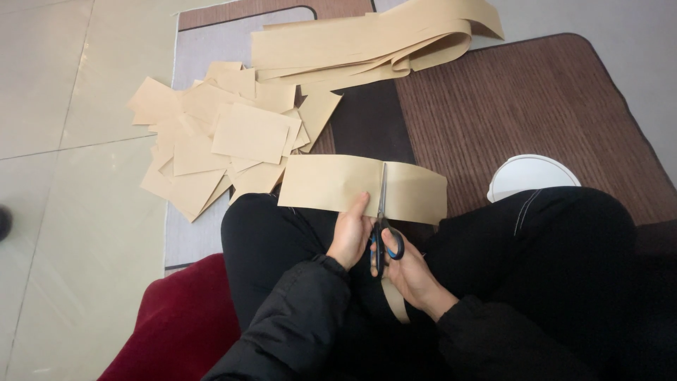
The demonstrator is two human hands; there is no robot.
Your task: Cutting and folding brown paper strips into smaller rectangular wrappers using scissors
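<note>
A tan paper strip [331,182] lies across my lap. My left hand [350,233] pinches its near edge, thumb on top. My right hand [412,275] grips black-and-blue scissors [383,233], whose blades run up through the strip, cutting across its width. The part right of the blades [416,192] bends downward. A narrow tail of paper [396,300] hangs under my right hand.
A pile of cut tan rectangles [226,137] lies on the floor to the left. A folded stack of long tan strips [374,42] sits at the top. A brown mat [536,106], a white round lid [530,176] and a red cushion [180,324] surround me.
</note>
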